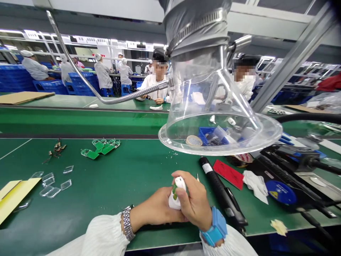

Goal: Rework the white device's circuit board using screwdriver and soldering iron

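Observation:
A small white plastic housing (174,204) with a bit of green circuit board showing in it is held between both hands, above the near edge of the bench. My left hand (157,209), with a metal watch at the wrist, is closed around its lower part. My right hand (198,201), wearing a blue wrist strap, grips a white upper piece (180,182) of it between thumb and fingers. The palms partly hide the housing. Just right of the hands lies a black electric screwdriver (220,190).
A clear fume hood (213,103) hangs low over the bench. Green circuit boards (102,147), clear plastic windows (50,183) and yellow card (18,197) lie left. A red pad (228,173), white tissue (256,185) and black equipment (282,174) stand right. People work beyond the conveyor (80,122).

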Tool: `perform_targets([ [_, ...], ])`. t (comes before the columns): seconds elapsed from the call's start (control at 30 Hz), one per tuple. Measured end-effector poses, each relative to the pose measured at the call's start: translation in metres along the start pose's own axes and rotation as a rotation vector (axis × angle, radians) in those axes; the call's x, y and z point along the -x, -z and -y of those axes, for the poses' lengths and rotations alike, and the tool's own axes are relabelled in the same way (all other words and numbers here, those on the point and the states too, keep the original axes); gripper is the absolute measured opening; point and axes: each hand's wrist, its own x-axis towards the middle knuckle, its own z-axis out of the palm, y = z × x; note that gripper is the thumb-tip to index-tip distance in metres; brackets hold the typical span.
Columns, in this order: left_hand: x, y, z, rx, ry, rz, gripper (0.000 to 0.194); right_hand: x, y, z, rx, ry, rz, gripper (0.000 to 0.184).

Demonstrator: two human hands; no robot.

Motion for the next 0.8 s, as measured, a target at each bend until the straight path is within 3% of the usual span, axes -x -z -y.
perform_targets([
  [0.13,-0.004,-0.013,0.016,0.039,-0.104,-0.148,0.021,-0.002,-0.015,0.008,-0.039,-0.010,-0.101,0.029],
  [0.3,-0.003,-0.013,0.022,0.036,-0.126,-0.270,0.020,-0.003,-0.029,0.012,-0.098,-0.186,-0.246,0.032],
  [0.5,0.005,0.015,0.016,-0.179,-0.051,-0.388,0.027,-0.015,-0.009,-0.003,-0.124,-0.290,0.045,0.028],
  [0.57,0.015,0.029,0.015,-0.225,-0.045,-0.475,0.035,-0.019,0.003,-0.015,-0.056,-0.404,0.030,0.030],
  [0.7,0.039,0.058,0.017,-0.521,-0.237,-0.777,0.036,-0.024,0.002,-0.038,-0.103,-0.642,-0.022,0.033],
  [0.8,0.049,0.075,0.022,-0.755,-0.394,-0.847,0.026,-0.028,-0.026,-0.045,-0.343,-0.794,0.092,0.034],
])
